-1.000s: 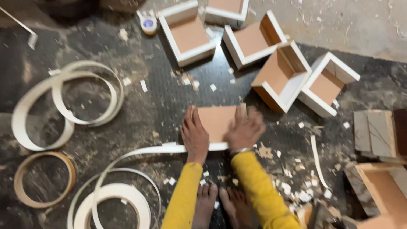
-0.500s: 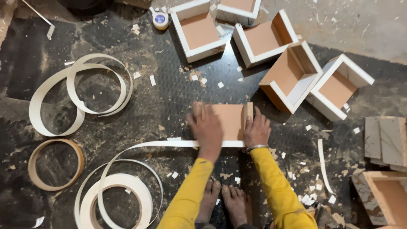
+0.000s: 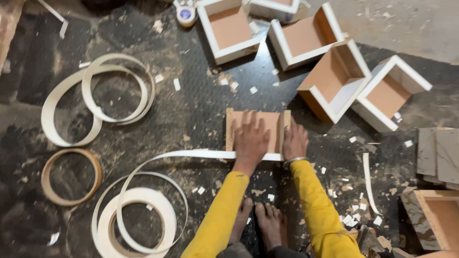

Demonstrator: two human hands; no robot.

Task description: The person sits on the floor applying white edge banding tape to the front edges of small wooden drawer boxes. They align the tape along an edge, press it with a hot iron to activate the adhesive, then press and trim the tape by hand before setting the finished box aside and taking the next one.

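A small open wooden box lies on the dark floor in front of my bare feet. My left hand presses flat on its brown inside, fingers spread. My right hand grips the box's right wall, a bangle at the wrist. A white edge-banding strip runs along the box's near edge and trails left into a loose white roll. Both sleeves are yellow.
Several white-edged wooden boxes lie at the top, beside a small glue tub. White strip loops and a brown roll lie left. Board pieces and another box sit right. Offcuts litter the floor.
My left hand slid from the box's left corner onto its middle. My right hand moved off the top-right edge down to the right wall. The view shifted slightly.
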